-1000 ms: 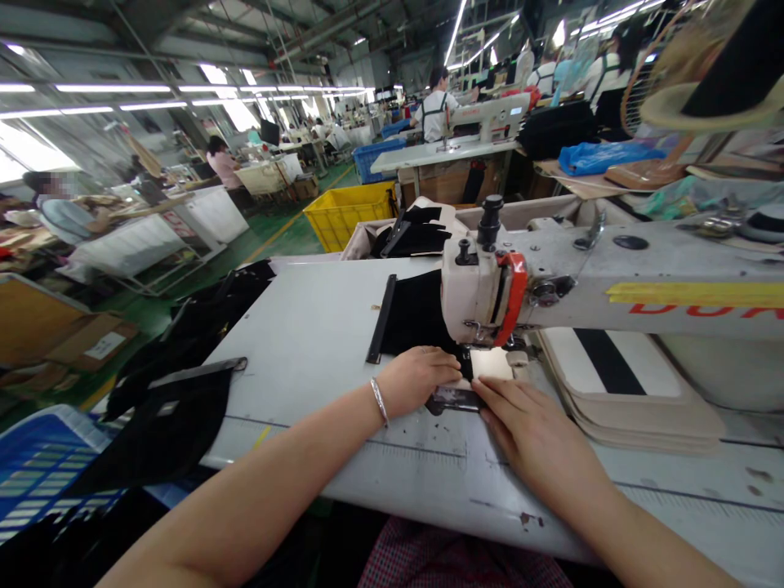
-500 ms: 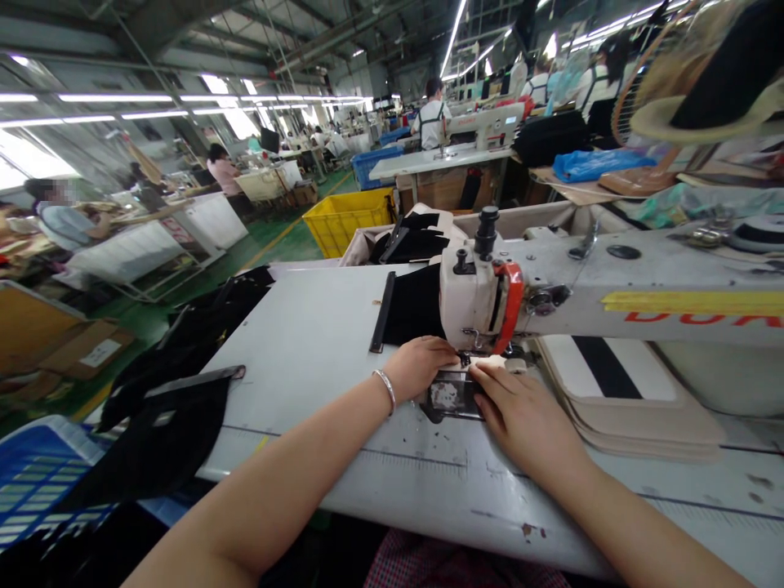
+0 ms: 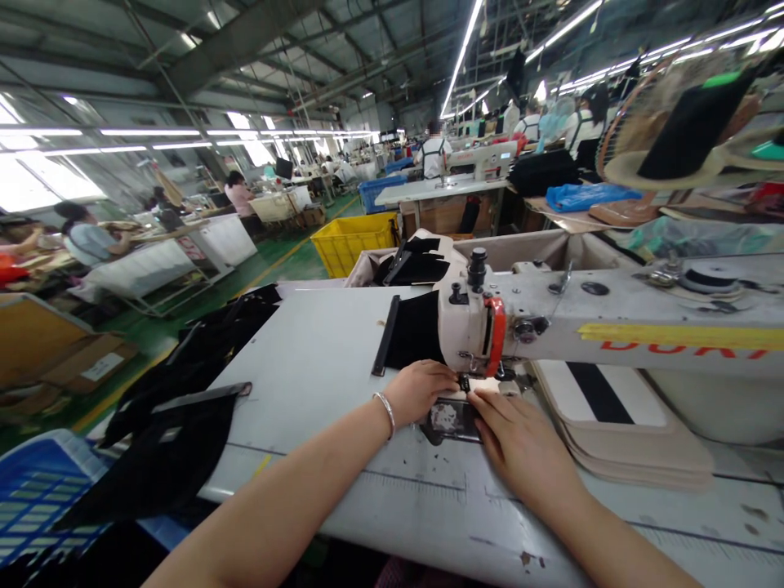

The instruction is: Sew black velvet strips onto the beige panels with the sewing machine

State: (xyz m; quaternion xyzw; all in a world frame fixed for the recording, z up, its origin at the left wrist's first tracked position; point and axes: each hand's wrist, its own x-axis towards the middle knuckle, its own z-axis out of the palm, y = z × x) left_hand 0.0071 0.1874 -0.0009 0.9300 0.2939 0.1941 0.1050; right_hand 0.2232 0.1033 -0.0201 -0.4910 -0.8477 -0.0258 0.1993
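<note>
A pale piece of material (image 3: 486,385) lies beneath the presser foot of the sewing machine (image 3: 469,327), largely covered by fingers. My left hand (image 3: 422,392), with a silver bracelet at the wrist, lies at the piece's left side, fingertips pressed down. From the right, my right hand (image 3: 520,429) rests its outstretched fingers on the same piece, near the needle area. Behind my left hand a black fabric panel (image 3: 413,327) with a dark strip along its left edge lies on the white table (image 3: 306,351). Whether it joins the pale piece is hidden.
Pale panels (image 3: 649,449) are stacked under the machine arm, the top one with a black band. Black pieces (image 3: 184,457) hang over the table's left edge above a blue basket (image 3: 42,482). A yellow crate (image 3: 355,245) stands beyond; people work at other tables.
The view has tilted up slightly, so the table and machine appear lower. Both hands stay at the pale piece with hardly any visible shift relative to the machine.
</note>
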